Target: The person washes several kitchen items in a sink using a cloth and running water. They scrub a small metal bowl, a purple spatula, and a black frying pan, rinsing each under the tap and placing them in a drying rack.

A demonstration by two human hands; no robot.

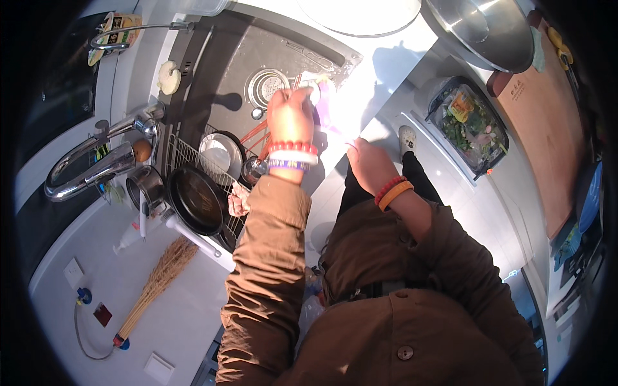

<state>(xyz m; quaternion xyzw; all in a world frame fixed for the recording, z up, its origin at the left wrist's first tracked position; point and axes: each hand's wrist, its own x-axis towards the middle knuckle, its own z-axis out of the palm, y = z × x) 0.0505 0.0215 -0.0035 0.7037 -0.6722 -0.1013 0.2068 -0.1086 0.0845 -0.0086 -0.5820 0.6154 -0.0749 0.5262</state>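
My left hand (291, 115) is over the stainless steel sink (241, 62), its fingers closed around a thin reddish stick (298, 80) whose end shows past the fingertips. Next to those fingers, a pale purple strip (326, 103) lies in strong glare at the sink's edge; its material is unclear. My right hand (372, 161) is lower and to the right, thumb and finger pinched at what looks like the strip's thin pink end. A sink drain (267, 88) and a small round steel spoon head (257, 114) are just left of my left hand.
Left of my forearm, a wire dish rack (188, 157) holds white plates (218, 153) near a black frying pan (197, 200). A chrome faucet (87, 159) arches at the left. Rightward are a waste bin (468, 125), a wooden cutting board (536, 130) and a large steel basin (483, 29).
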